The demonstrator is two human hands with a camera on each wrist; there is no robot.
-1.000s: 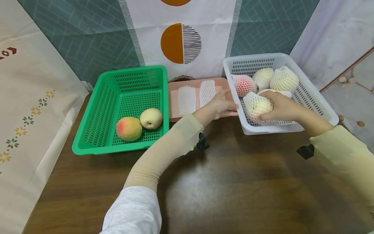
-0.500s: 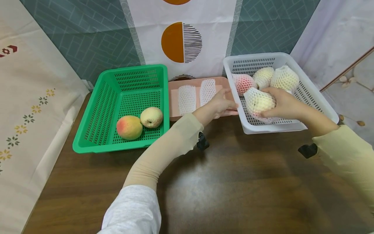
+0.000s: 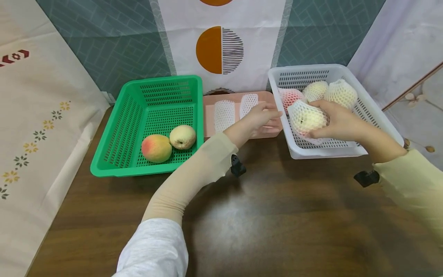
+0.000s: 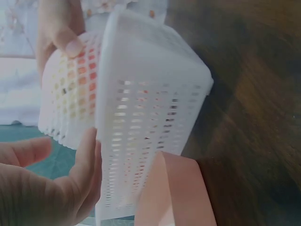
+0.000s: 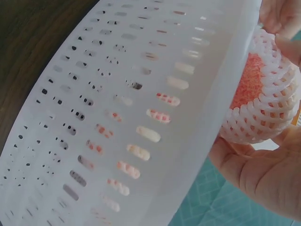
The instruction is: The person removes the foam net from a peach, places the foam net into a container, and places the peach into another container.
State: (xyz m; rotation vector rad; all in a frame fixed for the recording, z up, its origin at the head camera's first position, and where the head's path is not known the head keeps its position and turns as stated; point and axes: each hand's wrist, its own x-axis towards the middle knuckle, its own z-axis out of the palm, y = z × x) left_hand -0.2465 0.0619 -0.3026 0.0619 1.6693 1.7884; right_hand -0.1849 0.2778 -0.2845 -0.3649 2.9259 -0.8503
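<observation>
- Right hand (image 3: 340, 121): fingers clamped on a netted fruit (image 3: 307, 118), near left of the white basket (image 3: 328, 153), partly above its rim.
- Left hand (image 3: 258, 120): thumb and fingers apart, beside that rim.
- Left: green basket (image 3: 173, 113), two bare fruits (image 3: 156, 148).

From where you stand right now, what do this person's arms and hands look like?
The left hand and right hand are ungloved. The left arm has a snug beige sleeve below a pale grey sleeve; the right wears a similar beige sleeve. A small black block sits at each wrist: left block, right block.
</observation>
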